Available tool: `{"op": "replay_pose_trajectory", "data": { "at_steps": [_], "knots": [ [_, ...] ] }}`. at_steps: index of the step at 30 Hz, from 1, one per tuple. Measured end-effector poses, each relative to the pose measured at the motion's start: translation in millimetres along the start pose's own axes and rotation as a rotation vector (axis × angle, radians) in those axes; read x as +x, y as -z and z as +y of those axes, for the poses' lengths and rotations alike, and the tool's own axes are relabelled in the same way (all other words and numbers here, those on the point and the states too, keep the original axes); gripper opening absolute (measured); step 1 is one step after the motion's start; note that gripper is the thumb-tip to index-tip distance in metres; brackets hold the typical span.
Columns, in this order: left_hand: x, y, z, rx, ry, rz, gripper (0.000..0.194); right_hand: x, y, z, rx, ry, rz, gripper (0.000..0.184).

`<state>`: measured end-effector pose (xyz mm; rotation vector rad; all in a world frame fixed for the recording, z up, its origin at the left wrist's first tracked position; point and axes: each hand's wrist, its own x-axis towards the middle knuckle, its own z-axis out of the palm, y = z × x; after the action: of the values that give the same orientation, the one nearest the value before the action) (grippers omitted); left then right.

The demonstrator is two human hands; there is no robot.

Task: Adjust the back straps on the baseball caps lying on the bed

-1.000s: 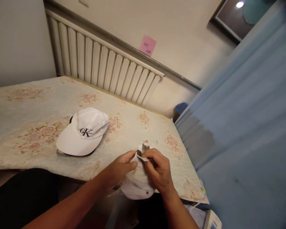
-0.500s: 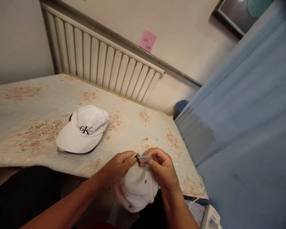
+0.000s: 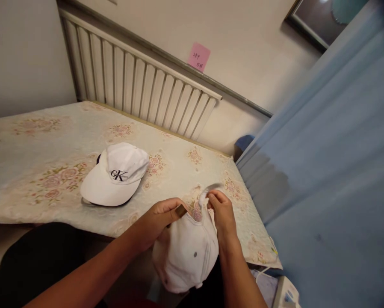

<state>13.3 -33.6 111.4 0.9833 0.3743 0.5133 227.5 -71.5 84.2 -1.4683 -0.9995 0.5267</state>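
Note:
A white cap [image 3: 187, 252] hangs between my two hands, its back opening facing up and away from me. My left hand [image 3: 168, 214] is closed on one side of that opening, where a brown-gold buckle [image 3: 180, 211] sits by the thumb. My right hand [image 3: 220, 209] pinches the white strap [image 3: 203, 196] on the other side, and the strap's free end curves up past the fingers. Strap and buckle are apart. Another white cap [image 3: 118, 174], with black letters on its front, rests on the bed to the left of my hands.
The bed has a flowered cover [image 3: 175, 171]. Behind it stand a white radiator [image 3: 140, 81] and a wall with a pink note [image 3: 199, 57]. A blue curtain [image 3: 333, 162] hangs at the right. A white box-like object [image 3: 286, 293] is at the lower right.
The strap has come out of the buckle. My right hand has moved up and right with it, so the cap's back opening is now wider. The other cap still lies on the bed.

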Motion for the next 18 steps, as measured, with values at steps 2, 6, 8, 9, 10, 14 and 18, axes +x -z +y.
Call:
{"op": "replay_pose_trajectory", "data": {
  "at_steps": [2, 6, 8, 9, 10, 14, 18],
  "knots": [
    [1.0, -0.3, 0.9, -0.065, -0.031, 0.003, 0.022, 0.6, 1.8, 29.1, 0.179, -0.124, 0.028, 0.019],
    [8.2, 5.5, 0.3, -0.136, -0.105, 0.046, 0.020, -28.7, -10.1, 75.7, 0.484, -0.372, -0.180, 0.035],
    [12.4, 11.7, 1.7, -0.182, -0.143, 0.082, 0.016, -51.5, -22.4, 90.9, 0.545, -0.441, -0.199, 0.040],
    [14.5, 15.2, 3.3, -0.212, -0.162, 0.103, 0.014, -63.1, -29.3, 96.8, 0.582, -0.487, -0.205, 0.043],
    [16.5, 18.8, 5.5, -0.244, -0.183, 0.127, 0.011, -74.4, -36.4, 101.8, 0.629, -0.524, -0.214, 0.045],
    [25.4, 31.7, 16.5, -0.370, -0.236, 0.203, 0.007, -112.2, -62.8, 114.5, 0.772, -0.664, -0.360, 0.043],
    [33.8, 38.5, 23.0, -0.483, -0.188, 0.230, 0.008, -128.3, -83.8, 114.1, 0.785, -0.701, -0.406, 0.046]
  ]
}}
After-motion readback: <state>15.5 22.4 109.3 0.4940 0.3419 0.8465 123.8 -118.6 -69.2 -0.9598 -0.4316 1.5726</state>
